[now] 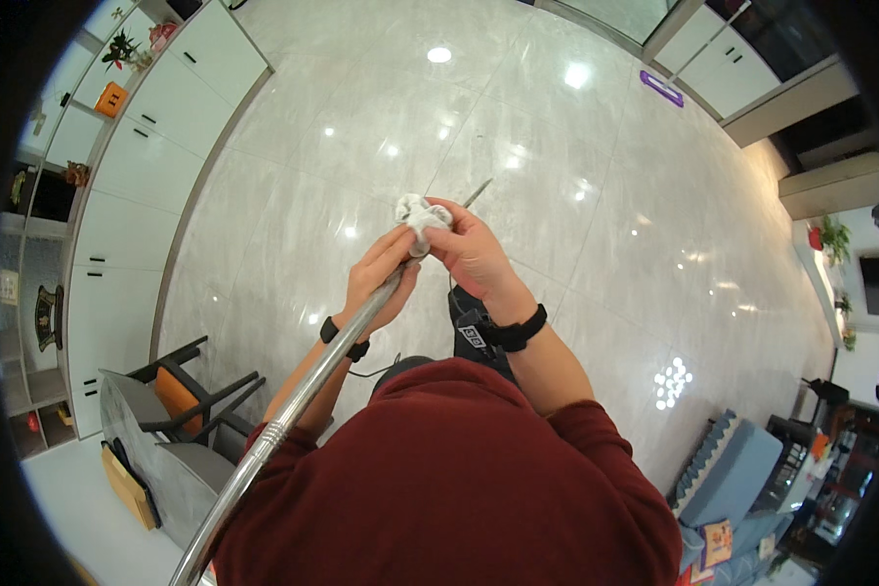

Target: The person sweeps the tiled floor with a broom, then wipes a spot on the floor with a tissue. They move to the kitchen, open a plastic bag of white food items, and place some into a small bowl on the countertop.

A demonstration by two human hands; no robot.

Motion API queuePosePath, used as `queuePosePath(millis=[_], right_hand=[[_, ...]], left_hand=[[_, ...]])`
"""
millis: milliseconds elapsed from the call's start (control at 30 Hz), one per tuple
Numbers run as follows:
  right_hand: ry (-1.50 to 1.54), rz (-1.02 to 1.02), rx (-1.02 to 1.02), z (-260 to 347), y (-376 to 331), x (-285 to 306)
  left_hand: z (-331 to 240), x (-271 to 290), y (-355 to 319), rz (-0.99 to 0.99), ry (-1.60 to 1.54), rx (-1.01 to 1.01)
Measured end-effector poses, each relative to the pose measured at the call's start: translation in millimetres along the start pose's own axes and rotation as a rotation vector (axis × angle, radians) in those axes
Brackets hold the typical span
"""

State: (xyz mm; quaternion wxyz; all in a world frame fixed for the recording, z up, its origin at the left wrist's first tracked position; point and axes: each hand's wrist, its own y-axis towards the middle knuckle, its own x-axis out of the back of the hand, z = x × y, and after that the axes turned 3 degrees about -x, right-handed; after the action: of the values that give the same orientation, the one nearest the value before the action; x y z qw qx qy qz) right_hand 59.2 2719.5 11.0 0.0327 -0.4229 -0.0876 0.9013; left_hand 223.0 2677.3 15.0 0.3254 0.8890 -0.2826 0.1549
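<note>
Right hand (pixel 474 256) bent in from the pole's right side, thumb and fingers closed on a bunched white cloth (pixel 422 217), with the wrist angled toward the pole. The cloth is wrapped or folded about the metal pole (pixel 327 363) near its upper stretch, between the fingertips of both hands; how much of the pole it encloses is hidden. Left hand (pixel 379 276) comes up from below, its fingers curled around the pole just short of the cloth and their tips touching the cloth's edge. Both forearms reach forward with elbows bent, and a black band (pixel 515 330) sits on the right wrist, another (pixel 345 338) on the left.

From the cloth, the pole slants back over the left forearm and past the left side of the dark red top (pixel 449 479); beyond the right hand, a thin dark tip (pixel 479 191) pokes out in line with it. Glossy grey floor (pixel 293 225) spreads under the pole. Left of the pole stand a chair (pixel 181 396) with an orange-brown seat, a grey surface (pixel 132 420) and white cabinets (pixel 127 225). Well to the pole's right is a blue sofa (pixel 737 469).
</note>
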Motion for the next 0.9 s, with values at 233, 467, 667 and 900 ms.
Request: queuePosePath(millis=[233,467,667,900], right_hand=[[-0.069,-0.033,-0.118,81,119,40],[0.144,-0.257,-0.028,143,223,154],[0.126,-0.492,0.111,202,283,310],[0.158,-0.830,0.026,236,354,452]], left_hand=[[58,-23,92,-0.099,-0.288,0.130],[134,-20,159,-0.338,-0.166,0.312],[234,-22,236,-0.392,-0.014,0.279],[324,-57,321,-0.415,0.065,0.429]])
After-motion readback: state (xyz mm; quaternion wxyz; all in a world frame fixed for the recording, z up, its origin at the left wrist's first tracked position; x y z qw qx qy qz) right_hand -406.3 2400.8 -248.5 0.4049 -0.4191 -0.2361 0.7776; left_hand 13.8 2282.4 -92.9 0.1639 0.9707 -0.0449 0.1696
